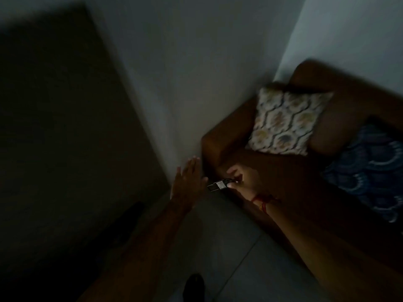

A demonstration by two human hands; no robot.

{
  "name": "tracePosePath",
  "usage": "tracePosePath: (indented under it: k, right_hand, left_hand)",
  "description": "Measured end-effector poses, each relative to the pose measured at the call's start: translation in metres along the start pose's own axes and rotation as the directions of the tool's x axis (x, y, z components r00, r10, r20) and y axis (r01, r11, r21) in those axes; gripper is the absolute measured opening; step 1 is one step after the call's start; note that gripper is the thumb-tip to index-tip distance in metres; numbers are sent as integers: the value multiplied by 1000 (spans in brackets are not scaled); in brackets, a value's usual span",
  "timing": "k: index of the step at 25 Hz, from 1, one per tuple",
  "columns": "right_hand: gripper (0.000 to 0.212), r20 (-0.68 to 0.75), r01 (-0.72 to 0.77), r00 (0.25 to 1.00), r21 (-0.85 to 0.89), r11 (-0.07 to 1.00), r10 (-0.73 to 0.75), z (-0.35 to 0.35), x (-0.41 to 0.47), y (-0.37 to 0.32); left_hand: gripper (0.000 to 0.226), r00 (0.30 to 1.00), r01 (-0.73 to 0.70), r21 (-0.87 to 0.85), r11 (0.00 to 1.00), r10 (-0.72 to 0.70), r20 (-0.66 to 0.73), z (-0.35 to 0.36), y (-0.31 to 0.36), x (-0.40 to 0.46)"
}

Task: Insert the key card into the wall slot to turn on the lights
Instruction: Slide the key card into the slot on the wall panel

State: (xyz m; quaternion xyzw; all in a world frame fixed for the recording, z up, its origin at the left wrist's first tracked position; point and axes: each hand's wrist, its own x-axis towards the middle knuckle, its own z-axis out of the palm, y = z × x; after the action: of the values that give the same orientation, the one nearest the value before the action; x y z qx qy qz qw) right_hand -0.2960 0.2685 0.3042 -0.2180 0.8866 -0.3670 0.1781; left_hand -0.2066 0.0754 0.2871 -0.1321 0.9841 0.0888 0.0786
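The room is dark and the picture is blurred. My right hand [242,180] pinches a small dark key card [219,184] with a pale label, held flat and pointing left, low beside the sofa arm. A red thread band circles that wrist. My left hand [188,182] is stretched out flat with fingers apart, just left of the card's tip and close to the white wall [174,83]. No wall slot is visible in this view.
A brown sofa [272,171] stands in the corner at right with a patterned cushion [287,120] and a blue patterned cushion [370,171]. A dark door or panel [65,127] fills the left. Grey floor tiles [218,247] lie below, with a dark shoe [194,286].
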Motion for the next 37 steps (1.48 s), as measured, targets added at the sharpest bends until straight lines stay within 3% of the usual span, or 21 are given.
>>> tracePosePath:
  k: [3,6,12,14,18,24,27,32,37]
  right_hand:
    - [25,-198,70,979,80,994,-53,-143,-21,-38]
    - [11,-380,175,910,-8,984,-165,-277,-61,-56]
    - [10,-618,202,742,-164,966,-260,-489,-167,-57]
    - [10,-679,150,685,-225,963,-265,-546,-203,-49]
    - [11,-784,5,563,-311,950,-260,-637,-267,-27]
    - [10,-905,-168,389,-256,952,-174,-747,-363,34]
    - [11,-928,-274,307,-300,914,-213,-789,-397,65]
    - [13,-946,-381,285,-261,887,-156,-873,-432,116]
    - [11,-975,-441,189,-193,877,-120,-931,-444,189]
  left_hand:
    - [67,981,-110,-9,994,107,-159,-113,92,24]
    - [67,924,-238,-3,971,226,-308,-214,197,29]
    - [68,736,-492,129,861,490,-467,-338,395,15]
    - [69,659,-562,175,808,566,-495,-366,454,7]
    - [68,536,-671,190,717,646,-543,-400,558,-1]
    - [70,338,-822,241,516,783,-522,-404,729,-16]
    - [71,284,-851,256,458,813,-509,-402,804,-14]
    - [71,178,-894,265,360,830,-528,-411,922,-1]
    - [71,176,-910,242,337,842,-510,-395,1016,26]
